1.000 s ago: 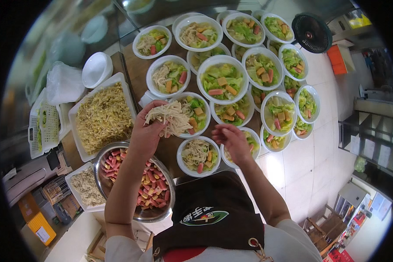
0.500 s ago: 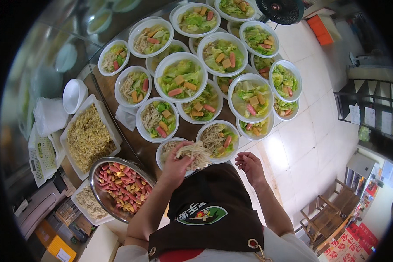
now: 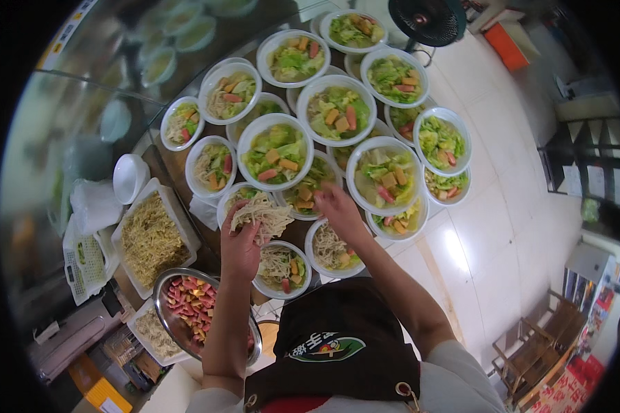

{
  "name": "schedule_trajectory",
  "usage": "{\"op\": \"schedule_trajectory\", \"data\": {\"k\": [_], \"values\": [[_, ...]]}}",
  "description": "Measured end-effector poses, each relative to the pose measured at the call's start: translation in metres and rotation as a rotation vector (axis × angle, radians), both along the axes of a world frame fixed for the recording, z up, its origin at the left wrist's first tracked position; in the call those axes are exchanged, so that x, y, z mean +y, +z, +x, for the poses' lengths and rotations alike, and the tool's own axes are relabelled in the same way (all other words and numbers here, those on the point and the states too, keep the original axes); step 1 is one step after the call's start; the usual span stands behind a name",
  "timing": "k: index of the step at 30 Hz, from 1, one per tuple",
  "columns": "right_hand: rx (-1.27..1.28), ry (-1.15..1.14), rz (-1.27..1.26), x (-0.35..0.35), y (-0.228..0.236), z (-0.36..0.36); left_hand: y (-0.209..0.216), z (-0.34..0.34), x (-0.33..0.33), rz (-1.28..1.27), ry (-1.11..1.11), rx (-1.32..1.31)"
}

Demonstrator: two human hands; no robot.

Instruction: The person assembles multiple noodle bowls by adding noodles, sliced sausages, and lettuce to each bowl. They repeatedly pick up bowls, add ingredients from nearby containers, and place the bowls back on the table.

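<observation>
My left hand (image 3: 243, 237) is closed around a clump of pale enoki mushrooms (image 3: 263, 217), with strands hanging out past the fingers. It hovers over the front bowls, partly covering one of them. My right hand (image 3: 337, 208) reaches over a bowl of lettuce, tan cubes and pink sausage (image 3: 305, 191); its fingers are drawn together and slightly blurred, and whatever they hold is hidden. Nearest my body stand two bowls topped with enoki, one on the left (image 3: 281, 270) and one on the right (image 3: 333, 248).
Several more filled white bowls (image 3: 275, 152) crowd the table, some stacked. At left are a tray of yellowish strands (image 3: 154, 237), a steel basin of sausage and tan cubes (image 3: 190, 311), a tray of pale strands (image 3: 154, 333) and empty bowls (image 3: 130, 178). A black fan (image 3: 427, 20) stands behind.
My left hand has moved forward and left with the enoki, uncovering the near left bowl. My right hand has swung forward and left from beside the bowls to above one. The whole view has shifted slightly.
</observation>
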State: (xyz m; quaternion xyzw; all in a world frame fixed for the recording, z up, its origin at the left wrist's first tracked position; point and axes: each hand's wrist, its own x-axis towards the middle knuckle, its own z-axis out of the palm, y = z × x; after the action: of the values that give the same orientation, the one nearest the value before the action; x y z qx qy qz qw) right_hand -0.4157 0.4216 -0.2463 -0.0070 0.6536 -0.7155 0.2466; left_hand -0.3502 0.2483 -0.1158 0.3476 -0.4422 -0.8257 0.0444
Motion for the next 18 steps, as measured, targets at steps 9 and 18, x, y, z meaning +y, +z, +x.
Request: {"op": "schedule_trajectory", "data": {"k": [9, 18], "values": [[-0.2, 0.015, 0.116, -0.054, 0.009, -0.055, -0.002, 0.052, -0.05, -0.043, 0.057, 0.106], [-0.384, 0.106, 0.191, 0.081, 0.067, 0.073, 0.002, 0.008, -0.066, -0.112, -0.09, 0.072]]}}
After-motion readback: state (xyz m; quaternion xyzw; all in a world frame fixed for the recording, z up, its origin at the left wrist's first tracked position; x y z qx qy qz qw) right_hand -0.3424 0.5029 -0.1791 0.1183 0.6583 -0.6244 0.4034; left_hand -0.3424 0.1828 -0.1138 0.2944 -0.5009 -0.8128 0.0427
